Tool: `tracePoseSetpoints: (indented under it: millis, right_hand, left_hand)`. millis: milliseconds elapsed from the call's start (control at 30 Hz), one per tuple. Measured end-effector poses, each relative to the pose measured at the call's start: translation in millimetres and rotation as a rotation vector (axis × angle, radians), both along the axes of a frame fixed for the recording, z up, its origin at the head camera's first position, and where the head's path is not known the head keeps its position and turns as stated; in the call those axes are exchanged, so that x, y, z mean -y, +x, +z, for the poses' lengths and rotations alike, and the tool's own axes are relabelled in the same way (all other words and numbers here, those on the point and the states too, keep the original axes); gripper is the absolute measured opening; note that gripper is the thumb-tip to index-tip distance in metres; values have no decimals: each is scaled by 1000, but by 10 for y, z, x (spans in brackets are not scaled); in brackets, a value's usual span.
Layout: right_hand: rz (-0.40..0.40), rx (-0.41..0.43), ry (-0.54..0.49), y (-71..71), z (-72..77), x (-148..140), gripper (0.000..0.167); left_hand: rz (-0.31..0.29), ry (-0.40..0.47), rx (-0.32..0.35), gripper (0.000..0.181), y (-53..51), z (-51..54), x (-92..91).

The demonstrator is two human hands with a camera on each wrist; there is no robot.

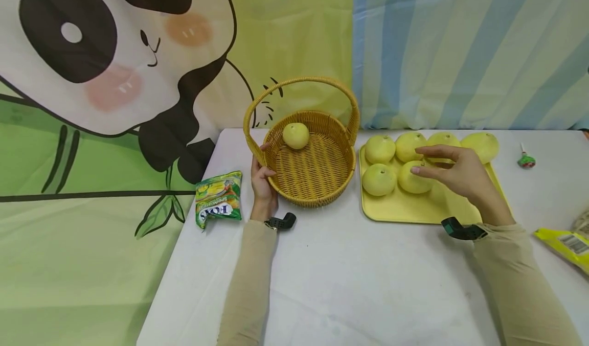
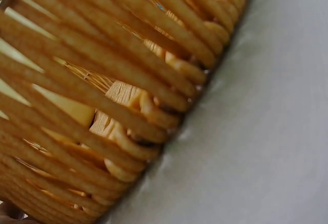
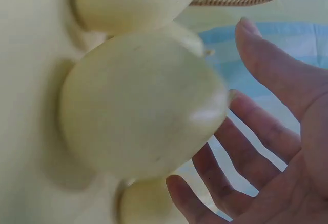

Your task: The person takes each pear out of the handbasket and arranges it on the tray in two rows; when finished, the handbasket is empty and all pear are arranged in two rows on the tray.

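A round wicker basket [image 1: 338, 182] with a tall hoop handle stands on the table. My left hand [image 1: 263, 185] grips its left side, the thumb over the rim. One pale yellow, pear-like fruit [image 1: 296, 136] lies inside. In the left wrist view the basket's weave [image 2: 31, 178] fills the left side. Several similar fruits sit on a yellow tray [image 1: 400, 214] to the right. My right hand [image 1: 462, 175] hovers over the tray with fingers extended, beside the front-row fruit [image 1: 414, 178]. The right wrist view shows that fruit [image 3: 143, 106] close to the spread, empty fingers [image 3: 264, 55].
A green snack bag [image 1: 219, 198] lies left of the basket. Right of the tray are a lollipop [image 1: 526, 160] and a yellow packet [image 1: 566, 246] at the frame edge. Behind the white-covered table [image 1: 349, 274] hangs a printed curtain [image 1: 460, 54].
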State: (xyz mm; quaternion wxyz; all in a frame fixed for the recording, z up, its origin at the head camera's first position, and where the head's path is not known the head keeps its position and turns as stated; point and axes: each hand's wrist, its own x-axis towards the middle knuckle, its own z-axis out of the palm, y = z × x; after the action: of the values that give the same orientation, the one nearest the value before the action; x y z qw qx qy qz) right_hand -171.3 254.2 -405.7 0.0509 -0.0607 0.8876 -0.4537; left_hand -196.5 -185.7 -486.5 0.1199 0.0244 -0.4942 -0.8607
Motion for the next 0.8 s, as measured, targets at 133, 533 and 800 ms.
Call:
tracePoseSetpoints:
  millis: [133, 533, 800]
  right_hand:
    - [24, -57, -43, -16, 201, 224, 51]
    - [364, -21, -120, -201, 548, 1032, 43]
    - [555, 38, -94, -479, 517, 1575, 64]
  left_hand:
    - [3, -6, 0, 75, -1, 1, 18]
    - [13, -6, 2, 74, -21, 4, 2]
    - [2, -6, -1, 74, -10, -7, 3]
